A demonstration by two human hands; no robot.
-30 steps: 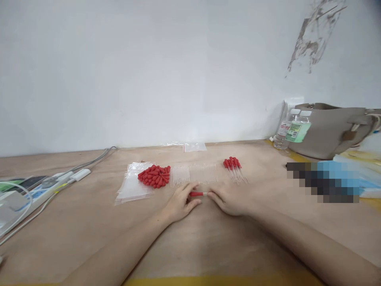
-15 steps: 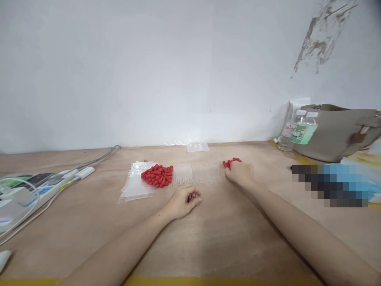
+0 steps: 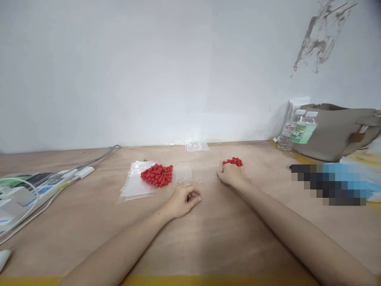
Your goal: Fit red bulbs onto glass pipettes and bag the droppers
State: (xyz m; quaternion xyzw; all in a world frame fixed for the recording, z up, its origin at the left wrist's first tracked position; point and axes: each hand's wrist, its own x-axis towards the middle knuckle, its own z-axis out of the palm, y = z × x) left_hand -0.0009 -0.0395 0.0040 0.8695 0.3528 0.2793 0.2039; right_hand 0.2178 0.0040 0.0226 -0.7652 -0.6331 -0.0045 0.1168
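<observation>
While the left hand (image 3: 184,200) rests closest to me on the table (image 3: 190,246), fingers half-curled with nothing visible in them, the right hand (image 3: 233,174) is farther out, back up. Can't tell whether its fingers grip anything. Clear thin tubes (image 3: 205,173) lie side by side just left of those fingers, long axes roughly toward the wall (image 3: 149,79); right hand is nearer their right end, left hand their left part. Red bulbs (image 3: 235,161) show beyond the right knuckles.
</observation>
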